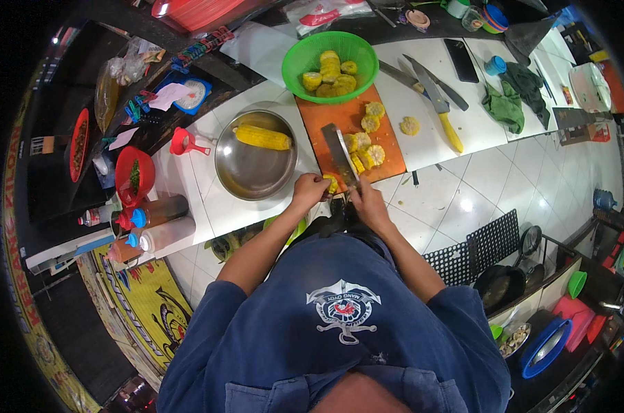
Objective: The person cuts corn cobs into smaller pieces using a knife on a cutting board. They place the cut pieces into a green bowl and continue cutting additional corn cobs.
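Note:
My right hand [369, 205] grips the handle of a cleaver [339, 155], its broad blade over the orange cutting board [317, 114]. Left of the blade, my left hand [312, 191] holds a short piece of corn cob [332, 184] at the board's near edge. Several cut corn rounds [376, 154] lie on the board to the right of the blade, and one round [409, 126] rests on the white counter. A whole corn cob [263, 138] lies in the steel bowl [256, 178] to the left. Behind, a green plastic basket [291, 72] holds more corn pieces.
Several knives, one with a yellow handle [451, 133], lie right of the board near a phone [461, 60] and green cloths [504, 108]. A red funnel [184, 142], red bowl [145, 170] and sauce bottles [167, 233] stand on the left. A scale [194, 96] sits behind them.

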